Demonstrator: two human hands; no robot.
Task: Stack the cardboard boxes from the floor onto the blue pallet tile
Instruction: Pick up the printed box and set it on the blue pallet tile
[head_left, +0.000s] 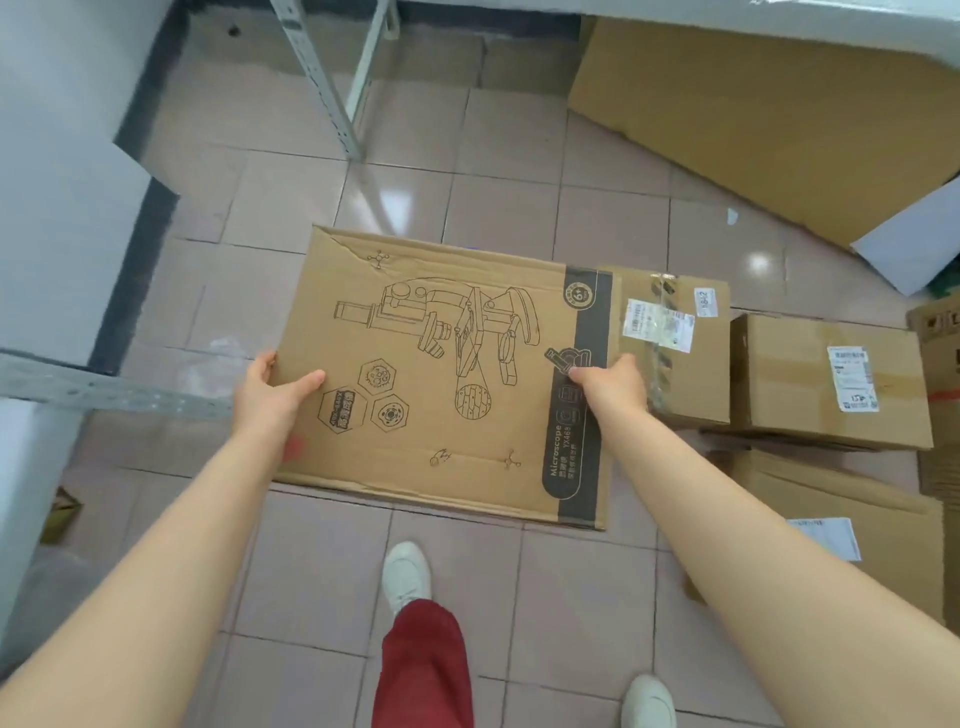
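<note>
A large cardboard box (441, 364) printed with a microscope drawing and a black side band fills the middle of the view, above the tiled floor. My left hand (270, 395) grips its left edge, thumb lying on the top face. My right hand (608, 384) holds its right edge over the black band. Just right of it sits a smaller taped box (691, 374) with white labels, and beside that another labelled box (831, 384). No blue pallet tile shows in this view.
More cardboard lies at the right, a flat box (841, 525) near my right forearm and a big sheet (753, 114) leaning at the back. Grey metal shelf legs (332, 88) stand behind the box; a white unit (57, 197) is at left. My feet stand below.
</note>
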